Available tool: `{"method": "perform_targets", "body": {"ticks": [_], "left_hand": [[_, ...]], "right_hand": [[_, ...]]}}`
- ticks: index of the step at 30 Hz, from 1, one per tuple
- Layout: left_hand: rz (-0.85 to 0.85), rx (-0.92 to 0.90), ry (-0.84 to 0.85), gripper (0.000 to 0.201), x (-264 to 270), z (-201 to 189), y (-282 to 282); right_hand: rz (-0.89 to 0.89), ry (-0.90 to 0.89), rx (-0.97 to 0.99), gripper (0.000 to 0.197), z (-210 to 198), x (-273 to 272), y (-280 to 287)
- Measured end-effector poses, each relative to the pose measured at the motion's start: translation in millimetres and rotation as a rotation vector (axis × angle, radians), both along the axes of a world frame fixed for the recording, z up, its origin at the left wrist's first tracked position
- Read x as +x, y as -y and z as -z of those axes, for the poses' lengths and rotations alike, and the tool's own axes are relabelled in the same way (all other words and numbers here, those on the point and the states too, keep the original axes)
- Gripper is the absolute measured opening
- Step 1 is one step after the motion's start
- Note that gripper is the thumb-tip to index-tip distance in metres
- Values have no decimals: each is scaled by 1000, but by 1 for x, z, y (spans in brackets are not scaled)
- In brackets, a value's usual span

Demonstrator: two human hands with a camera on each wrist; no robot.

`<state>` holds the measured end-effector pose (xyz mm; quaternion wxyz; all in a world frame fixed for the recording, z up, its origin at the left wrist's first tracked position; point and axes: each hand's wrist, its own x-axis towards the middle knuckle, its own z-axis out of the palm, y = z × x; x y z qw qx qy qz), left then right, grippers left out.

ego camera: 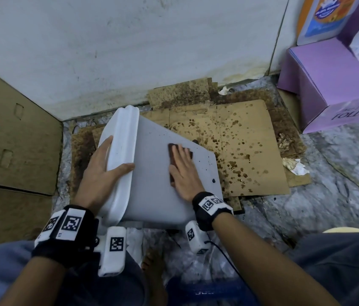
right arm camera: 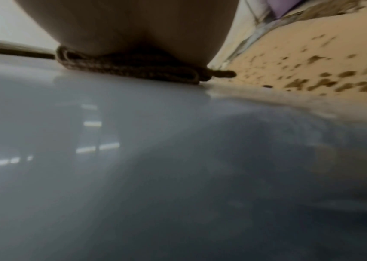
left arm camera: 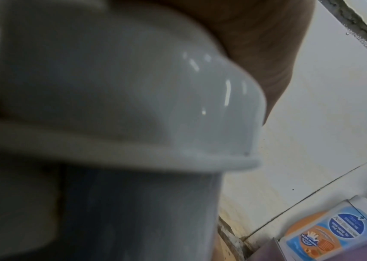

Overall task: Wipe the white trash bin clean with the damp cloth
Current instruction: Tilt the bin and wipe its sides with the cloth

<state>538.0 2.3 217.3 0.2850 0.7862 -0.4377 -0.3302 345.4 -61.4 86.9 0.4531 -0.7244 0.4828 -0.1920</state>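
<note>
Bin: the white trash bin (ego camera: pixel 152 173) lies tipped on its side over stained cardboard (ego camera: pixel 240 138), lid end to the left.
Left hand: the left hand (ego camera: pixel 101 171) grips the lid rim, fingers and thumb wrapped round it.
Right hand: the right hand (ego camera: pixel 184 168) is flat, fingers straight, pressing the folded brown cloth (ego camera: pixel 171 146) onto the side wall.
Technique: even pressure, overlapping strokes toward the dark specks (ego camera: pixel 213 180) near the base, bin braced firmly.
</note>
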Motion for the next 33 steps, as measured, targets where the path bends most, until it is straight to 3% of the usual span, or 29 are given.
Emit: {"method": "perform_targets", "body": {"ticks": [2, 5, 12, 17, 26, 29, 33], "left_hand": [[3, -27, 6, 90, -2, 2, -2], [6, -48, 18, 91, -3, 5, -5], [3, -50, 14, 98, -1, 6, -12], [3, -62, 16, 91, -1, 9, -13], [-4, -62, -3, 95, 1, 10, -13], [-6, -54, -11, 93, 4, 11, -13], [-8, -39, -28, 91, 10, 12, -11]], "right_hand": [[23, -56, 43, 58, 14, -9, -4], [85, 32, 113, 56, 3, -1, -9], [-89, 208, -61, 56, -56, 48, -21], [-60, 174, -118, 55, -33, 31, -17], [159, -39, 160, 56, 36, -33, -9], [161, -45, 187, 57, 28, -21, -9], [32, 93, 34, 57, -8, 10, -17]]}}
